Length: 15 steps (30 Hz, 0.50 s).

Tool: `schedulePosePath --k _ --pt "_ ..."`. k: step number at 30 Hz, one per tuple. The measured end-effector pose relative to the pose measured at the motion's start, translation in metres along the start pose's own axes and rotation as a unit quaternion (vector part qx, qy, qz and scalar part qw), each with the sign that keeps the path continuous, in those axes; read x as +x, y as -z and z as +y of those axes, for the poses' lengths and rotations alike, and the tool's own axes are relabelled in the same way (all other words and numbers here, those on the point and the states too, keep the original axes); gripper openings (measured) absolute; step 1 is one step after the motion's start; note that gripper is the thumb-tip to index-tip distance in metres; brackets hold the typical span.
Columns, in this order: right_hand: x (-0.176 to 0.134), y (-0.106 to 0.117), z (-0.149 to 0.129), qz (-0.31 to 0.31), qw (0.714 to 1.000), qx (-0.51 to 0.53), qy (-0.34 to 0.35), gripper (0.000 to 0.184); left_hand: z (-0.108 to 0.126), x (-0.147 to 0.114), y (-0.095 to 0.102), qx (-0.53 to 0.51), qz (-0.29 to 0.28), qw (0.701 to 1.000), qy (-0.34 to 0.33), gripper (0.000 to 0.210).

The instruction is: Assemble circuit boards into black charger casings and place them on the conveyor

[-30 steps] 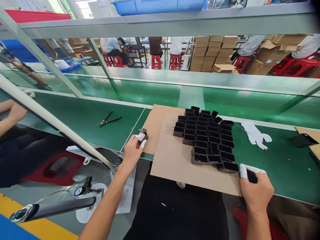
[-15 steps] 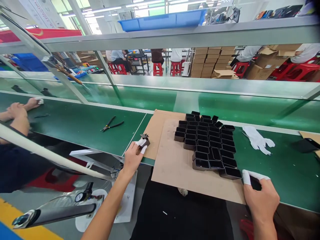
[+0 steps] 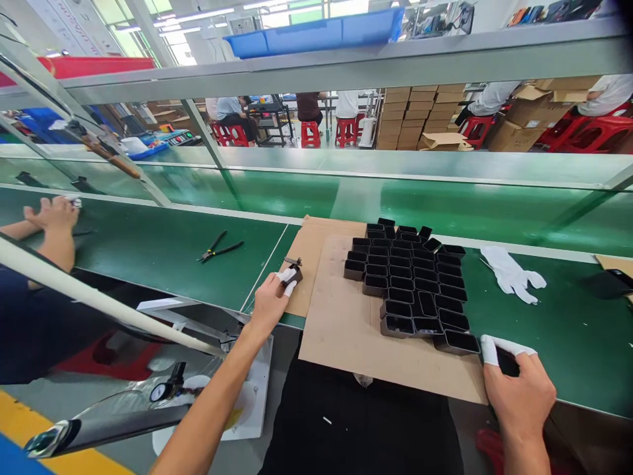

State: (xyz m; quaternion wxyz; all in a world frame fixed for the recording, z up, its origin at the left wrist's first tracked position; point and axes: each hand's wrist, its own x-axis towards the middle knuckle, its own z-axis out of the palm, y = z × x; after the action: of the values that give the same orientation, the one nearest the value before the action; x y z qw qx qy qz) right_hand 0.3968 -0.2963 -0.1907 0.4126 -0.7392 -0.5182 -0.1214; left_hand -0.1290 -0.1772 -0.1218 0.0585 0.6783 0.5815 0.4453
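My left hand (image 3: 271,302), with white covers on thumb and fingertip, grips a small black plastic case (image 3: 295,276) at the left edge of the cardboard. Just beyond it is a small dark piece (image 3: 293,262) with thin projections; whether it is joined to the case I cannot tell. My right hand (image 3: 519,386), its fingertips also covered in white, is closed around another black case (image 3: 507,363), mostly hidden by the fingers. Many open-topped black cases (image 3: 414,274) stand packed together on the cardboard sheet (image 3: 341,316) between my hands.
Black-handled cutters (image 3: 217,247) lie on the green bench (image 3: 148,244) to the left. A white glove (image 3: 512,274) lies right of the cases, with a black object (image 3: 608,284) farther right. At far left are a co-worker's hands (image 3: 57,214). A shelf with a blue tray (image 3: 316,39) spans overhead.
My left hand has shifted slightly right and away from me with its case. The right hand stays nearly in place. The co-worker's hands have moved apart from their earlier clasped pose.
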Motion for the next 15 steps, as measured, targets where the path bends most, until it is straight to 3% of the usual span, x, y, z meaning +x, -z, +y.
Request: schedulePosePath --k 3,8,15 --pt "-0.001 -0.002 0.001 0.001 1.000 -0.004 -0.002 0.052 0.001 -0.002 0.000 -0.003 -0.014 1.000 0.005 0.014" --pt "-0.002 -0.002 0.004 -0.002 1.000 -0.010 0.001 0.049 0.008 -0.002 0.007 -0.011 0.023 0.999 0.022 0.030" --pt "0.001 -0.003 0.003 -0.005 1.000 0.002 -0.018 0.054 0.004 -0.022 -0.010 0.011 0.007 0.999 0.053 0.017"
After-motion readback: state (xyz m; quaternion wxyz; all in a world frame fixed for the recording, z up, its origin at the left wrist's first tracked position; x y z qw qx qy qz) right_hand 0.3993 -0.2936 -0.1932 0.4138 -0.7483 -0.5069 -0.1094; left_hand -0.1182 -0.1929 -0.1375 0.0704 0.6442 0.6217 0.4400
